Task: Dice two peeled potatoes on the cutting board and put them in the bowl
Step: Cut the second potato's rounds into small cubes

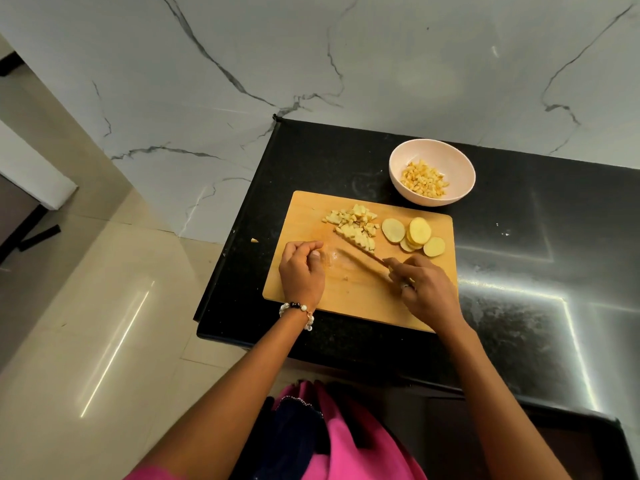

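Gripping a knife [360, 252] by its handle, the person's right hand [424, 289] rests over the near right part of a wooden cutting board [360, 299], the blade angled up and to the left across the wood with its far end touching a heap of diced potato [353, 225]. Opposite it, the left hand [301, 271] sits on the board's near left side with its fingers loosely curled and nothing held in them, a beaded bracelet [299, 311] circling the wrist. Potato cubes are piled toward the board's far edge, and just to their right lie several round potato slices [414, 235], some overlapping, one set slightly apart to the left and another to the right. Beyond the board's far right corner stands a pale pink bowl [401, 178] on the black countertop [519, 237], already holding a small mound of potato dice [424, 178]. One stray potato piece [254, 240] lies on the counter just off the board's left edge. A grey-veined marble wall [311, 46] rises behind the counter, beige floor tiles [104, 306] gleam to the left, and pink clothing [353, 445] fills the bottom of the view.
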Demonstrator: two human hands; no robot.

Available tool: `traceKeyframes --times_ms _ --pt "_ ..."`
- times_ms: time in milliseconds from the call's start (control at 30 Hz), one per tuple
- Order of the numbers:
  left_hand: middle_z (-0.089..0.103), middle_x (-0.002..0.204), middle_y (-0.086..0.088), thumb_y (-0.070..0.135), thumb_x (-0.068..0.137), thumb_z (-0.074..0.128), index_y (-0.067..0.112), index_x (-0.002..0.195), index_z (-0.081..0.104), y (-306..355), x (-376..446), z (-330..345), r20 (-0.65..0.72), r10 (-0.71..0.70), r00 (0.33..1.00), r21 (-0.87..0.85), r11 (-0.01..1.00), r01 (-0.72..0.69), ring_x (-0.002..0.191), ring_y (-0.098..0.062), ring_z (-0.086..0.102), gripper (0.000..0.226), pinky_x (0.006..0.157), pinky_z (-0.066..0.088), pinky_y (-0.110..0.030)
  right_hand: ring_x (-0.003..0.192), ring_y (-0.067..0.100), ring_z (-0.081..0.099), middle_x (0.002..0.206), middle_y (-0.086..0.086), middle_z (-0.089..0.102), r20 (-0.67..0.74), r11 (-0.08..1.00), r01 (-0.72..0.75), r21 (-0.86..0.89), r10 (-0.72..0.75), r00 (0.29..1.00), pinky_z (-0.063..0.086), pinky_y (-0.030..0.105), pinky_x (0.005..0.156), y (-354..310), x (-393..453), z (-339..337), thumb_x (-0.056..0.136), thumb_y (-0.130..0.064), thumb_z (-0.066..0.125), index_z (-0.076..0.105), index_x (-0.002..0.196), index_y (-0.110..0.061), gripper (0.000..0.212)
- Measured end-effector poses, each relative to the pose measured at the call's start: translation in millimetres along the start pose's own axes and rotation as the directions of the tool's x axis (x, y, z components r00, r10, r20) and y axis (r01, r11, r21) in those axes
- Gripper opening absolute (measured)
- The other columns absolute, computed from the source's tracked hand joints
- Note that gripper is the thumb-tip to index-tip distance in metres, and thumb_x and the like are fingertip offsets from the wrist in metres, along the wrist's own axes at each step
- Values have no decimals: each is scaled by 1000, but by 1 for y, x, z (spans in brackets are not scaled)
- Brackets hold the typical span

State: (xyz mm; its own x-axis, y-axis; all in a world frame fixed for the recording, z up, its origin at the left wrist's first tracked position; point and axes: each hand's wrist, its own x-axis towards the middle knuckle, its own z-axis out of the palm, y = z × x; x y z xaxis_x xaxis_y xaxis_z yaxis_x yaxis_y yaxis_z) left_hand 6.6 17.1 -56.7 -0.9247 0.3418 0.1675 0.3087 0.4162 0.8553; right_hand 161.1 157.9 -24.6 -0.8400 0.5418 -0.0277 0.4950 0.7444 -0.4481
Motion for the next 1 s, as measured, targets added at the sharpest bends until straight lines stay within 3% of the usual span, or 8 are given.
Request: traceKeyframes --times_ms 100,367,500,600,700,800,867,1000 --pt "58 103 -5 2 91 53 7 103 71 1 0 1 3 -6 1000 30 1000 6 87 -8 52 22 74 40 -11 96 21 48 105 2 56 95 994 63 -94 -54 994 46 35 65 11 -11 -5 90 -15 51 56 131 -31 44" --pt "57 104 -7 2 91 52 6 103 71 3 0 3 4 -29 1000 60 998 29 87 -9 50 22 68 36 1 97 21 46 107 2 55 -34 985 -71 -160 66 997 39 30 60 10 4 -1 91 -17 51 56 131 -32 42" --pt "57 107 -9 3 92 52 5 103 70 9 2 4 -4 -113 994 27 993 113 85 -7 49 21 70 35 3 92 21 51 100 3 61 -60 991 -87 97 93 994 45 35 69 8 4 -3 92 -15 56 63 124 -25 34" --pt "57 110 -9 8 92 54 7 105 69 19 7 6 -4 -166 986 19 986 166 86 -10 50 20 70 34 -3 90 19 55 99 1 66 -101 911 -185 370 237 966 48 38 79 10 1 -5 92 -17 60 65 120 -21 29" --pt "60 108 -6 15 89 60 14 106 69 35 16 15 104 -35 994 81 996 27 98 -20 54 19 83 43 -26 79 19 58 87 4 69 -93 720 -261 643 411 907 52 37 69 10 -1 -10 94 -15 57 64 121 -16 28" --pt "61 114 -2 29 85 65 20 114 67 54 32 34 302 142 943 180 963 -203 108 -22 48 30 87 40 -33 66 15 56 83 11 67 -83 579 -272 769 512 855 44 19 49 10 -4 -15 96 -13 53 62 122 -9 28" --pt "56 127 1 41 86 63 23 126 59 66 42 47 445 205 872 287 889 -356 119 -21 43 44 94 35 -36 61 13 54 81 11 67 -74 543 -278 792 539 839 41 19 45 9 -5 -17 96 -14 53 62 121 -8 27" --pt "49 138 2 53 84 60 26 138 45 83 56 74 666 178 724 481 640 -599 134 -21 32 63 113 15 -46 59 13 54 80 10 67 -83 536 -289 793 565 821 40 20 44 12 -7 -17 96 -16 53 62 121 -8 28"
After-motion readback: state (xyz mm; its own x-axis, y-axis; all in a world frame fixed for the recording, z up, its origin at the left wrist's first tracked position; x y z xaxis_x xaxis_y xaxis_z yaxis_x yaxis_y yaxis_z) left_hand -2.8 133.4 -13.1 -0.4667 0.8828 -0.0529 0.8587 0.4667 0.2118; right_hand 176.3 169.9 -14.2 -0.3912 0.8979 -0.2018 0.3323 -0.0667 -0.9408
